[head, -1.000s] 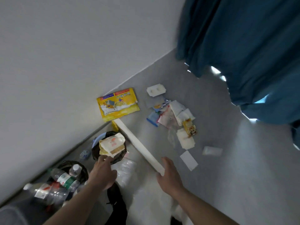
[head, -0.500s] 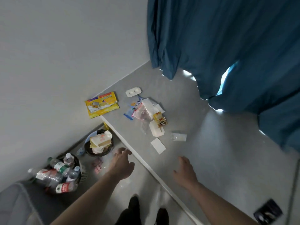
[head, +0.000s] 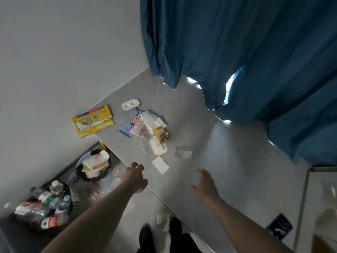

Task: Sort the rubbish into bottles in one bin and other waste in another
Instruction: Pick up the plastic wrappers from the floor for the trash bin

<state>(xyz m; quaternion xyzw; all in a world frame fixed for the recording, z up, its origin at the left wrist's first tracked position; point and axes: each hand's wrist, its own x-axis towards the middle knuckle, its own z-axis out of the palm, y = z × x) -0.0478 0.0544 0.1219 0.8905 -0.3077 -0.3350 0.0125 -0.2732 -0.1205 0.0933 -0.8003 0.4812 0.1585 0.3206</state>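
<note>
A heap of wrappers and packets [head: 148,131] lies on the grey ledge [head: 209,143], with a yellow bag [head: 93,121], a white blister pack [head: 130,105], a white card [head: 160,164] and a clear wrapper [head: 182,152] around it. My left hand [head: 135,177] hovers at the ledge's edge, fingers apart and empty. My right hand [head: 204,185] is over the ledge, also open and empty. On the floor at left, one dark bin [head: 80,173] is piled with paper waste and another bin [head: 72,203] is full of plastic bottles [head: 45,197].
A blue curtain [head: 246,52] hangs over the far end of the ledge. Small pink scraps [head: 94,190] and a white wrapper [head: 162,219] lie on the floor near my dark shoes [head: 145,236]. A dark packet [head: 279,226] sits at the ledge's near right.
My view has pulled back and up from the bins. Both hands have lifted from the bin and ledge edge and now reach over the ledge towards the litter.
</note>
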